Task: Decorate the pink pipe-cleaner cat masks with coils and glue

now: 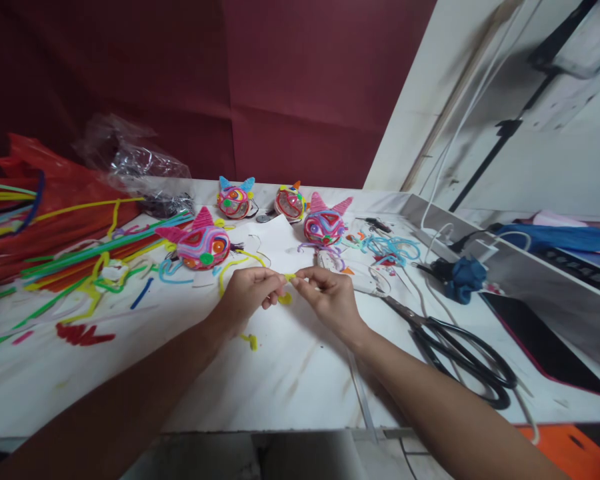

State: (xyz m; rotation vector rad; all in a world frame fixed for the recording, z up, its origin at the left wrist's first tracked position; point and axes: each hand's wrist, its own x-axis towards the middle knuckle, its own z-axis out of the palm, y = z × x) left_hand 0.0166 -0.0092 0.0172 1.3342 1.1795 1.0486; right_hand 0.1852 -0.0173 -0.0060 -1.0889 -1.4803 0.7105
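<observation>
Near the middle of the table, my left hand point(253, 291) and my right hand point(327, 295) pinch a short yellow pipe cleaner point(290, 277) between them. A yellow strand bends up behind my left hand. Just below the fingertips lies a yellow coiled piece point(285, 299), and a smaller yellow bit point(251, 341) rests nearer the front. Beyond the hands stand a pink-eared animal head point(325, 227) on the right and another pink-eared head point(203, 247) on the left.
Colourful pipe cleaners point(105, 247) spread across the left. Two smaller animal heads point(235, 200) point(291, 202) stand at the back. Black-handled scissors point(460, 353), a phone point(545, 343), cables and blue strands point(393, 248) lie on the right.
</observation>
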